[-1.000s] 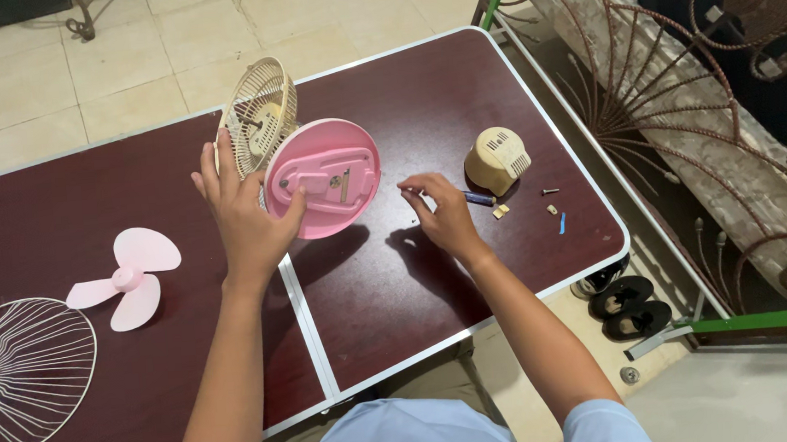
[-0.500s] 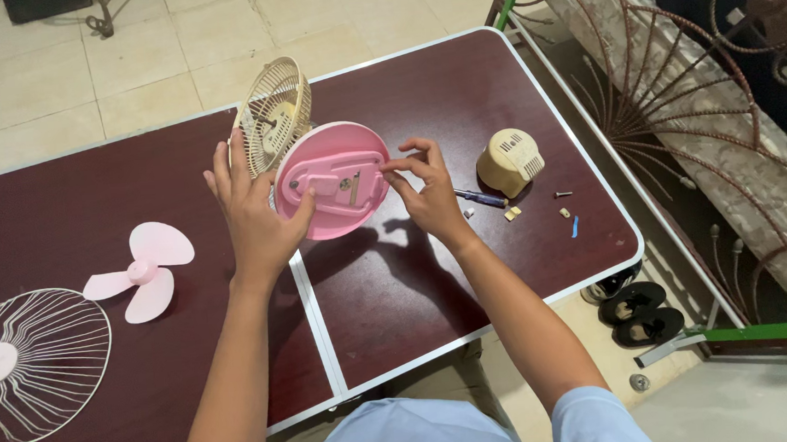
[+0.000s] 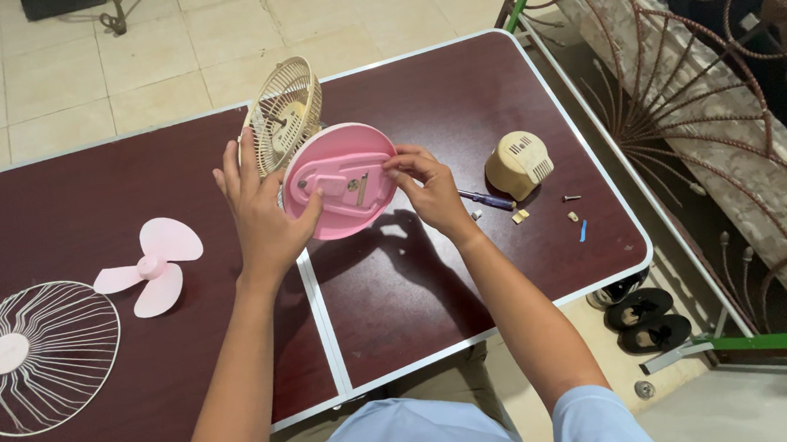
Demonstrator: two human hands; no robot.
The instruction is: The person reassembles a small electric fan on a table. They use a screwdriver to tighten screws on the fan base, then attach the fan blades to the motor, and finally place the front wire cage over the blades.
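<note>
Gripping the light, stiff pink fan base [image 3: 340, 183] by its rim, the left hand [image 3: 264, 212] stays closed while the right hand [image 3: 428, 186] pinches its underside.

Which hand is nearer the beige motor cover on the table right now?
Right. The right hand is at the pink fan base, just left of the beige motor cover; the left hand grips the base's far side.

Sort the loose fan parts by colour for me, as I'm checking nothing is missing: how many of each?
Pink: 2, the fan base held in both hands and the blade.
Cream: 2, the rear grille and the motor cover.
White: 1, the front grille.
Total: 5
</note>
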